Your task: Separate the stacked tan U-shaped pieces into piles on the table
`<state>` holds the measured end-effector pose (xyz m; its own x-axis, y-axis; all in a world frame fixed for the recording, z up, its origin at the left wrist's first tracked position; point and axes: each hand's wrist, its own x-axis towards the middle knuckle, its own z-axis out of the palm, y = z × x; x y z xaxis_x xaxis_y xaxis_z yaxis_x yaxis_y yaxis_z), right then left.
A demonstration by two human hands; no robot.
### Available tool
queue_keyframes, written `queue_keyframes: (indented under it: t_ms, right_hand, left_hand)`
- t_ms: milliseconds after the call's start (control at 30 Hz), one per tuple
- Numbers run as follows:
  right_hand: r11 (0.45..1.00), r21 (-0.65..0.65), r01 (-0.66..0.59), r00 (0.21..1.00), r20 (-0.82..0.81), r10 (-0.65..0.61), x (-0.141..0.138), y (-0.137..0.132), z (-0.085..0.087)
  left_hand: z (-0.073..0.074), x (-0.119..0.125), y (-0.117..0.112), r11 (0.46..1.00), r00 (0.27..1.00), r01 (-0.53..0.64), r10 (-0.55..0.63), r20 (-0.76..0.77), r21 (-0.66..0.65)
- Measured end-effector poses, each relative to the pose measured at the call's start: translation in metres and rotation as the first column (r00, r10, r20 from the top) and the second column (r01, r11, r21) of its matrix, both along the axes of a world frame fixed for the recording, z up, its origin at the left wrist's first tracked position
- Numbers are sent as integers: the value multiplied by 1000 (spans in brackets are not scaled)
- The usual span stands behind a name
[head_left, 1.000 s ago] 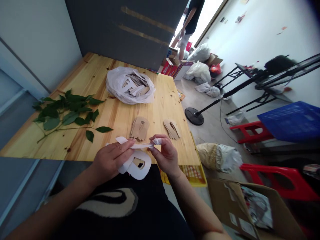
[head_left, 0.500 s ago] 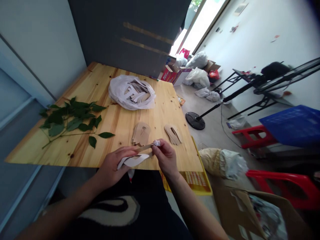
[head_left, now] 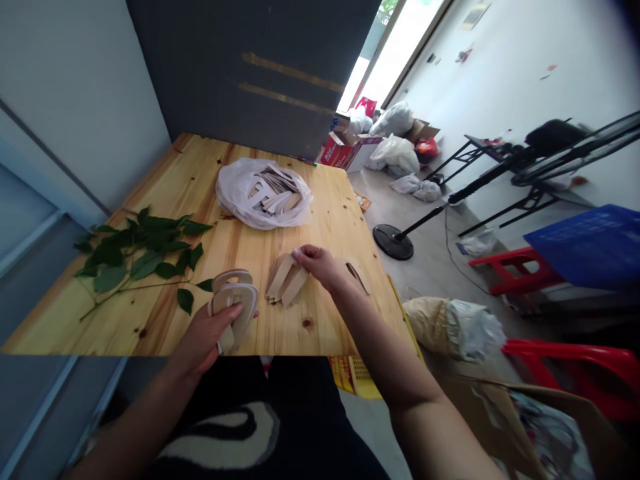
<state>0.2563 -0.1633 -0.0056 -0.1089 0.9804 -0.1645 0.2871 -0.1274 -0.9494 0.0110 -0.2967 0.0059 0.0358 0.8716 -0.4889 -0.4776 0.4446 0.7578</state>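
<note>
Includes two hands (head_left: 323,267), one held bundle (head_left: 245,323), two cut-out piles (head_left: 281,279), one table (head_left: 295,340). Adds one leafy branch (head_left: 145,265), one open bag (head_left: 234,192), two red stools (head_left: 575,352).

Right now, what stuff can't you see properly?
In the head view:
Left hand: most fingers hidden behind the pieces it holds.
Right tan stack: partly behind the right forearm.
Plastic bag: lower contents covered by cutouts on top.
Lower-right box: cut off by the bottom edge, insides blurred.

White lettering (head_left: 329,155) on red carton (head_left: 343,157), illegible
</note>
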Motion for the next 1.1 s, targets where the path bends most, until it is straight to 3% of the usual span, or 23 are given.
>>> queue_keyframes:
  t_ms: [133,267,400,567,733,900,1000,1100]
  right_hand:
    - [996,-82,-28,997,-75,22,6,6,-1]
    - [978,-192,-77,971,-238,30,15,8,8]
    - [974,-207,-88,980,-193,48,20,14,9]
    - [964,-224,-140,986,-120,115,16,18,-1]
    - [988,-110,-112,985,119,125,9,22,-17]
    - [963,159,-216,846,522,104,6,22,-20]
    - [931,225,-287,816,566,115,6,20,-20]
    - [931,224,-289,867,473,155,7,23,-23]
  left_hand:
    - [1,-8,5,992,992,-119,121,39,-46]
    - [-1,-12,9,986,988,-137,143,65,-90]
    - [-3,-11,9,983,985,-154,160,60,-97]
    - [2,-8,9,975,981,-178,187,52,-136]
    - [3,-9,9,978,984,-165,172,45,-130]
    - [-1,-10,9,980,982,-168,175,64,-106]
    - [-4,-11,9,980,981,-169,178,82,-100]
    - [-6,-11,9,978,976,-178,190,108,-107]
